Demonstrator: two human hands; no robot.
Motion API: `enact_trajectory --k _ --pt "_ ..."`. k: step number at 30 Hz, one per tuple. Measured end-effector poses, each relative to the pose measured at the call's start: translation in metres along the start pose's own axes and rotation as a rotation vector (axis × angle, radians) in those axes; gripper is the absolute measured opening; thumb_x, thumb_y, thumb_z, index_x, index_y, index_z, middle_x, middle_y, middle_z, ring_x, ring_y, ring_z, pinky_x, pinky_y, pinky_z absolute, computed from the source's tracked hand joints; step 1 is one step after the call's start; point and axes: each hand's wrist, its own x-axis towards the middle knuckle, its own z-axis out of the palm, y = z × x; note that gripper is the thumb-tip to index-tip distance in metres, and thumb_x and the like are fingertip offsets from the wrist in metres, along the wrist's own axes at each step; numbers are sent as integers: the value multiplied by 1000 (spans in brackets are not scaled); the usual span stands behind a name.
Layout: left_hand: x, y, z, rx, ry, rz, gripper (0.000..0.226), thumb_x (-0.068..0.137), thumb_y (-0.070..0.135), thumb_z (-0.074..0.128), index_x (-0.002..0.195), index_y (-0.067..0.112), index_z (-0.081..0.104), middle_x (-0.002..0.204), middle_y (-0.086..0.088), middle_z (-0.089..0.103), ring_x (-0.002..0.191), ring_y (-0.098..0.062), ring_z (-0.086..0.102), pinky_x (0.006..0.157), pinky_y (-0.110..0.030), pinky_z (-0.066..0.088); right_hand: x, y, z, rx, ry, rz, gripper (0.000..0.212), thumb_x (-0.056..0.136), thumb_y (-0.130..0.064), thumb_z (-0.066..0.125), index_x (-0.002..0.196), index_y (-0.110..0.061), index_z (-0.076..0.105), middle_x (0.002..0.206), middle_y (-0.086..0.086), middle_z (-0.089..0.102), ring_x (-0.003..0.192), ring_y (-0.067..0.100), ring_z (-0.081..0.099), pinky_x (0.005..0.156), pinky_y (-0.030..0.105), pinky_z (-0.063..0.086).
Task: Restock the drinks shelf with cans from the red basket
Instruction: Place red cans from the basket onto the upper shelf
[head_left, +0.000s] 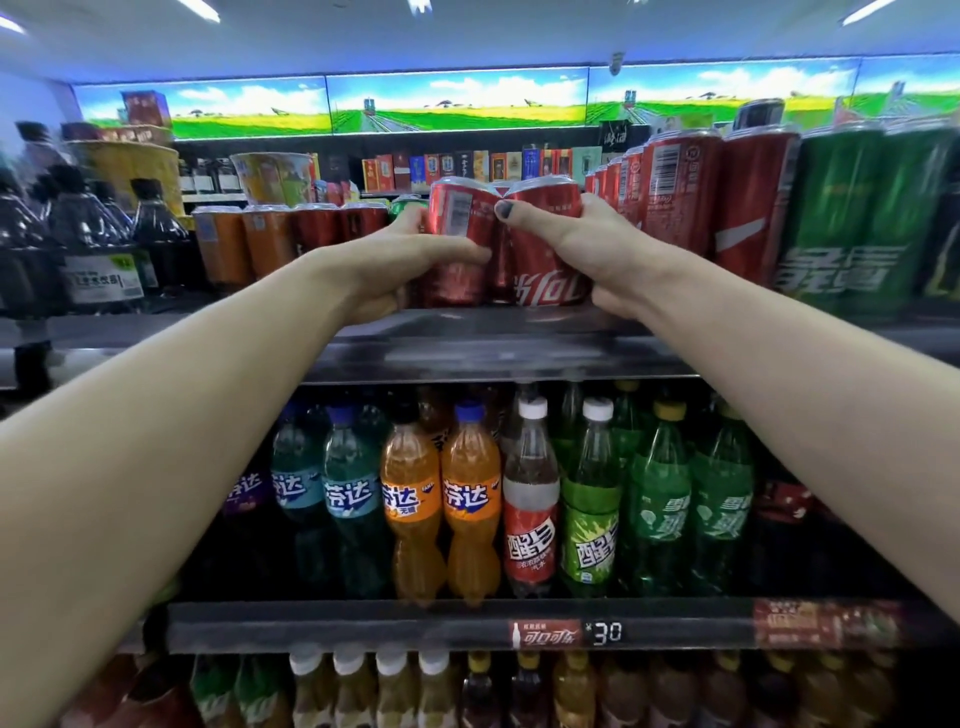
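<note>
- Left hand (410, 260) grips a red cola can (457, 244), tilted.
- Right hand (587, 249) grips another cola can (545, 260); the two cans touch on the top shelf (498, 353).

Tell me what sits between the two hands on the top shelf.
In the head view, two red cola cans stand side by side between the left hand and right hand.

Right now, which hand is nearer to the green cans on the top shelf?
Right. The right hand holds a red can a short way left of the green cans; the left hand holds another can farther left.
</note>
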Motion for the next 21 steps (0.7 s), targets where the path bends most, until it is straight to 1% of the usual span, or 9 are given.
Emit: enact_trajectory --k 3,6,7,10,11,13,14,18,21 --pt "0 1 1 3 25 5 78 83 11 84 144 29 39 125 -7 72 110 -22 74 93 -41 62 -3 -3 0 -13 -14 -18 38 81 -33 85 111 -16 70 97 5 80 88 21 78 77 39 63" --pt "1 2 5 32 51 1 82 81 12 86 145 28 37 127 -7 69 114 -23 70 95 -43 61 -8 -8 1 -71 -8 -12 37 80 -31 86 111 -16 71 97 2 79 88 18 77 76 34 63" --pt "2 3 6 49 59 0 84 80 13 87 146 28 37 128 -6 68 114 -23 70 96 -44 60 -10 -10 2 -104 3 -4 45 76 -35 87 113 -16 70 99 2 79 88 17 77 77 34 63" --pt "2 4 11 107 80 13 88 78 18 90 146 26 35 128 -5 67 114 -22 69 93 -41 60 -11 -8 2 -220 105 13 101 48 -62 92 131 -14 57 109 2 74 92 19 75 82 40 63" --pt "2 5 13 122 85 18 87 79 19 90 146 25 34 126 -4 68 113 -21 69 89 -38 61 -16 -10 3 -284 127 21 110 51 -64 90 138 -13 48 115 2 70 98 20 72 86 40 61" --pt "1 7 17 145 94 25 82 81 19 88 143 24 35 122 -2 69 109 -18 70 86 -35 60 -27 -13 4 -444 178 22 107 73 -59 83 149 -7 29 128 4 60 111 22 63 91 35 54" --pt "3 7 18 153 99 25 82 81 20 89 143 23 36 122 -2 70 108 -18 71 90 -37 60 -31 -12 3 -522 210 2 104 80 -58 78 152 -5 23 133 6 56 117 24 60 92 33 51" --pt "10 8 20 217 114 -2 90 79 27 90 149 22 34 126 -3 69 110 -19 71 99 -42 58 -54 -13 8 -770 299 -93 113 89 -58 68 160 -5 -1 155 17 37 136 34 48 108 42 43" --pt "14 8 23 232 124 -1 90 78 26 91 148 21 35 126 -3 67 112 -20 68 103 -44 55 -71 -12 9 -1036 380 -238 107 93 -49 67 161 -4 -3 160 23 19 142 37 37 112 42 38"
